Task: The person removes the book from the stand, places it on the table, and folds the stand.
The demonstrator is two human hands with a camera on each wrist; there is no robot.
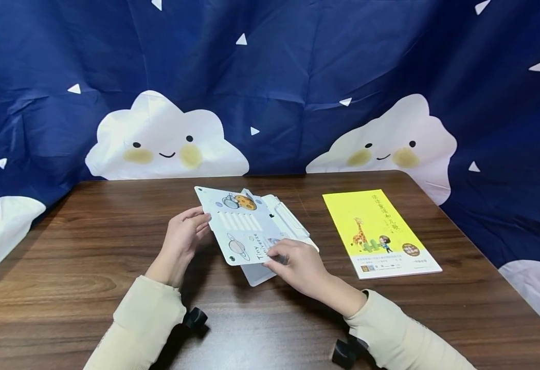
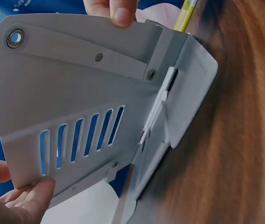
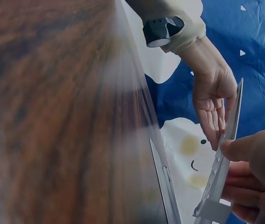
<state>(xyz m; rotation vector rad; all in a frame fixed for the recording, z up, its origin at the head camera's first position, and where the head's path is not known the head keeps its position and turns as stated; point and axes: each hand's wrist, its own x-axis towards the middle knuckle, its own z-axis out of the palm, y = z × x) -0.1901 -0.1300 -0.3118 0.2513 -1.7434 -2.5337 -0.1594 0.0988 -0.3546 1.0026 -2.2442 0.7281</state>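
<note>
A white folding book stand (image 1: pixel 242 226), printed with planets and the words "Tiny Universe", is held tilted above the table. My left hand (image 1: pixel 184 236) grips the far-left edge of its slotted panel. At the near edge my right hand (image 1: pixel 300 267) pinches the same panel between thumb and fingers. The left wrist view shows the panel's plain grey underside (image 2: pixel 72 102), with a row of slots and hinged brackets. There the base plate (image 2: pixel 193 88) angles away from the panel. Seen edge-on in the right wrist view, the panel (image 3: pixel 230 126) stands between both hands.
A yellow book (image 1: pixel 376 231) with a giraffe on its cover lies to the right of the stand. Both rest over a dark wooden table (image 1: pixel 89 246). Behind it hangs a blue cloth (image 1: pixel 279 72) with smiling clouds.
</note>
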